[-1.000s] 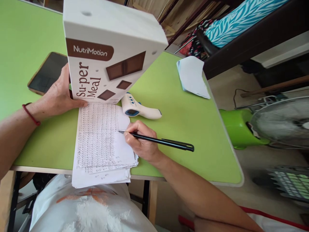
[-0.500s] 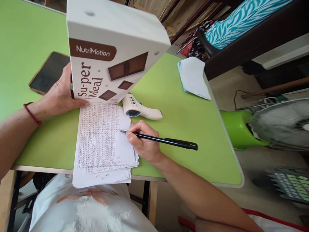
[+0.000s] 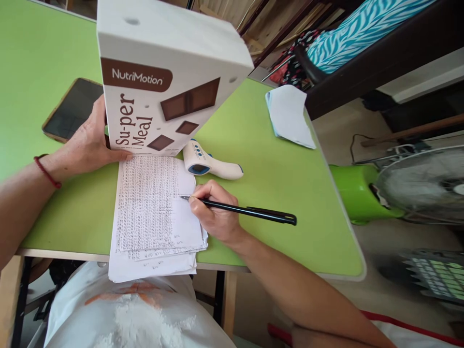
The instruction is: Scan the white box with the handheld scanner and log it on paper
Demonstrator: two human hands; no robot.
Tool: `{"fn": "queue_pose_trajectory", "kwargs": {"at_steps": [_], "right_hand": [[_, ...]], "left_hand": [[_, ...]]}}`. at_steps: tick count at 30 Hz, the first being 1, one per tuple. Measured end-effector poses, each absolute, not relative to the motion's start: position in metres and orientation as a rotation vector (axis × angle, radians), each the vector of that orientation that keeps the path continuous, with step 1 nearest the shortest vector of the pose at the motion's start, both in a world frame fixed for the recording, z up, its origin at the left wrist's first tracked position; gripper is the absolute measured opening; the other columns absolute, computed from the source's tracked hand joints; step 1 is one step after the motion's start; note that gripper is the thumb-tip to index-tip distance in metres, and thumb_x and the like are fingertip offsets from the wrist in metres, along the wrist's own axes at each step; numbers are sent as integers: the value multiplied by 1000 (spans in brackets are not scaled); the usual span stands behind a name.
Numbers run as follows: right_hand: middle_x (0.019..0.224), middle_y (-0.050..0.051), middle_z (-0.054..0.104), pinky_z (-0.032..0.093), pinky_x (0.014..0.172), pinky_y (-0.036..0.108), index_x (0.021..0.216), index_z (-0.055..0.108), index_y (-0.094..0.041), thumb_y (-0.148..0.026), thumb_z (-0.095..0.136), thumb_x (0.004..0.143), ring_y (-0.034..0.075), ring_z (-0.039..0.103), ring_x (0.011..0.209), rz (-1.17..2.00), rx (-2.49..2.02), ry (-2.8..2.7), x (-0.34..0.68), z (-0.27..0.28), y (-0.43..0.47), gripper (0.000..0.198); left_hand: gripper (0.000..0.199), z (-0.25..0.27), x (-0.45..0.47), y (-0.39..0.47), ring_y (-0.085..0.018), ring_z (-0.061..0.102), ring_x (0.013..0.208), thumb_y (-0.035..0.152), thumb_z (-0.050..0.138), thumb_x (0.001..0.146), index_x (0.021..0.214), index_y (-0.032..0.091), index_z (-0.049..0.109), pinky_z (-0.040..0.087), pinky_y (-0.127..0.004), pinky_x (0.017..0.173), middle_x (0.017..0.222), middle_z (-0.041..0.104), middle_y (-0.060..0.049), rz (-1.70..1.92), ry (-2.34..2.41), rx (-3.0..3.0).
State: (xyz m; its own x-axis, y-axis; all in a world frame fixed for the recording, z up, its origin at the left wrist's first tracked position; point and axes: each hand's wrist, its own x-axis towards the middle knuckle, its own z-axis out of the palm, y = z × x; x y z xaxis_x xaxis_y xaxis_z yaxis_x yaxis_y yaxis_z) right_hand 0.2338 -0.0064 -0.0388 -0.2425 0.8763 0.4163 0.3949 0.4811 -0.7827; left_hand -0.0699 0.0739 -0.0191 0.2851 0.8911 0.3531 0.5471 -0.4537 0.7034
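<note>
My right hand (image 3: 215, 212) is closed around a black pen (image 3: 253, 211), its tip at the top sheet of a paper stack (image 3: 152, 203) covered in rows of small handwriting. A white and brown box (image 3: 145, 104) stands upright at the far edge of the sheets. My left hand (image 3: 89, 137) grips the box's left lower side; the thumb lies at its front bottom edge, and the other fingers are partly hidden behind it. Just beyond my right hand, a white and blue infrared thermometer (image 3: 210, 163) lies beside the papers.
A phone (image 3: 70, 111) lies left of the box on the green table (image 3: 290, 193). Folded white paper (image 3: 290, 116) rests near the table's right edge. Past that edge are a green bin (image 3: 355, 193) and a fan (image 3: 427, 183).
The view has shifted very slightly, and the box sits a touch further left in it. Both hands keep their hold, and the pen tip stays at nearly the same spot.
</note>
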Motion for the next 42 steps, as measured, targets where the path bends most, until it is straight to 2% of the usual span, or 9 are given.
{"fn": "queue_pose_trajectory", "kwargs": {"at_steps": [9, 12, 16, 18, 23, 29, 33, 39, 42], "right_hand": [[55, -8, 48, 39, 43, 22, 69, 46, -24, -12, 56, 77, 9, 45, 46, 606, -991, -1890, 236, -37, -4, 18], [60, -6, 51, 44, 48, 27, 78, 51, -25, -15, 60, 79, 11, 51, 51, 368, -867, -1764, 244, -29, 2, 14], [68, -1, 60, 47, 51, 33, 84, 60, -28, -20, 65, 81, 17, 57, 56, -52, -934, -1676, 264, -13, 13, 10], [71, 1, 63, 47, 52, 34, 85, 64, -27, -18, 65, 81, 17, 59, 59, -134, -980, -1779, 275, -6, 17, 10], [71, 1, 67, 49, 56, 31, 83, 68, -22, -5, 56, 81, 17, 62, 63, -37, -1000, -2291, 294, 2, 17, 21], [77, 7, 73, 46, 57, 32, 81, 74, -19, -4, 51, 79, 23, 66, 73, -87, -1358, -2628, 306, 2, 14, 27], [86, 9, 75, 47, 62, 35, 82, 74, -19, -7, 51, 79, 25, 67, 77, -77, -1525, -2620, 316, -1, 17, 26], [76, 6, 68, 48, 67, 41, 80, 66, -22, -16, 60, 72, 26, 62, 73, -159, -1492, -2259, 313, -15, 27, 11], [96, 11, 70, 51, 83, 48, 97, 65, -21, -21, 62, 74, 31, 63, 92, -186, -1399, -2112, 296, -26, 34, 23]], "left_hand": [[99, -21, -72, 74, -38, 35, 145, 54, 90, 63, 140, 20, 39, 30, -61, 122, 145, 47, -9, 1001, 1256, 2185], [100, -23, -72, 75, -40, 33, 145, 57, 89, 64, 141, 18, 37, 30, -63, 121, 148, 43, -12, 980, 1264, 2220], [116, -19, -70, 74, -43, 31, 146, 62, 86, 65, 148, 12, 23, 29, -69, 118, 151, 35, -18, 959, 1271, 2257], [111, -14, -68, 72, -43, 33, 145, 62, 86, 66, 146, 14, 26, 27, -69, 119, 151, 37, -17, 1020, 1260, 2246], [99, -1, -63, 65, -41, 37, 144, 62, 89, 62, 138, 23, 39, 28, -66, 122, 145, 45, -10, 1172, 1265, 2203], [109, -4, -67, 67, -43, 41, 140, 64, 87, 64, 145, 24, 26, 39, -68, 114, 149, 37, -15, 1135, 1317, 2171], [117, -7, -69, 72, -43, 42, 138, 65, 87, 63, 146, 18, 19, 42, -72, 107, 148, 35, -20, 1128, 1273, 2160], [109, -5, -67, 74, -38, 48, 135, 54, 90, 67, 144, 17, 21, 45, -66, 108, 145, 44, -20, 1207, 1133, 2077], [108, -8, -64, 76, -36, 48, 136, 53, 91, 65, 144, 20, 25, 40, -66, 113, 147, 45, -18, 1251, 1162, 1998]]}}
